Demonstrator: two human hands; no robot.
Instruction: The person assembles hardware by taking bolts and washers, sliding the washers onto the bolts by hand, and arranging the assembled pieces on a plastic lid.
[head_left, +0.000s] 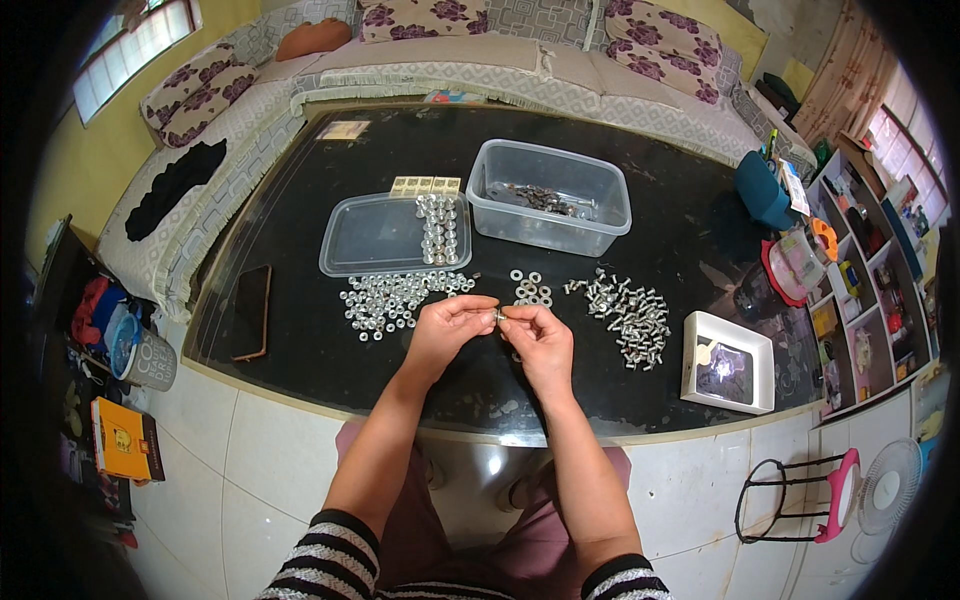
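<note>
My left hand (454, 330) and my right hand (538, 341) meet over the near middle of a black table (300, 382), their fingertips pinching a small metal fastener (498, 316) between them. Left of them lies a spread of metal nuts (390, 296). Just beyond my right hand are flat washers (531, 289). To the right is a pile of metal bolts (630, 315). Rows of fasteners (439, 229) stand on the right part of a clear plastic lid (375, 232). Which parts make up the held piece is too small to tell.
A clear plastic tub (551, 232) with loose metal parts stands behind the washers. At the right are a white box (727, 405) and a lidded jar (799, 259). A phone (252, 311) lies at the left. A sofa (465, 67) borders the far side.
</note>
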